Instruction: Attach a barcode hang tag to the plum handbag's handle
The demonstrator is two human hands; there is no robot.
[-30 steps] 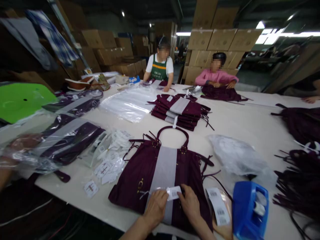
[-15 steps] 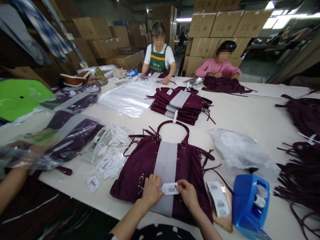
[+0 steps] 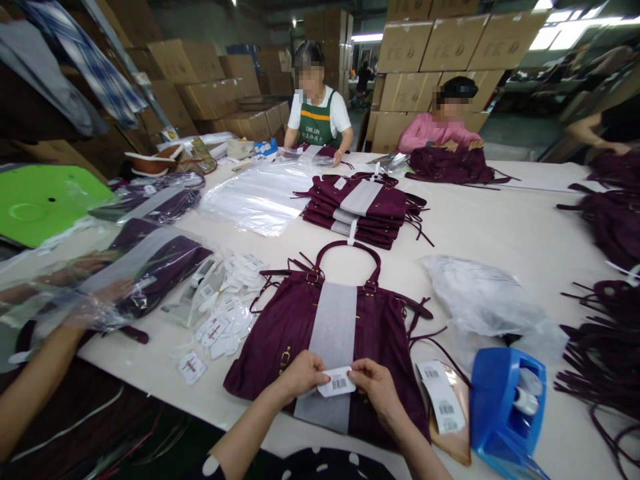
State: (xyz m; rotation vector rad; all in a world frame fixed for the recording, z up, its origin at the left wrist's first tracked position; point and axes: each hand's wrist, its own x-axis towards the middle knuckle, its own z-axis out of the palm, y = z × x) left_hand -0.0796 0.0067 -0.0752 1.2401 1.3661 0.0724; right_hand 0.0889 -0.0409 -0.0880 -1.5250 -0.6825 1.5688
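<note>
**Barcode tag pinched over a plum handbag**

The left hand [image 3: 300,375] and right hand [image 3: 376,385] each pinch one end of a small white barcode tag [image 3: 337,383], held just above the lower part of a purple handbag [image 3: 280,333]. The tag's print is too small to read. The bag lies flat, handle away from the person, with a pale grey band [image 3: 334,330] down its middle. It rests on a cream table [image 3: 490,227], a blue tape dispenser [image 3: 505,407] partly cut off at the right. A stack of bags [image 3: 360,210] and cardboard boxes [image 3: 450,47] lie beyond.

Matt purple cloth bag [image 3: 280,333], paper barcode tag [image 3: 337,383], glossy blue plastic dispenser [image 3: 505,407].
</note>
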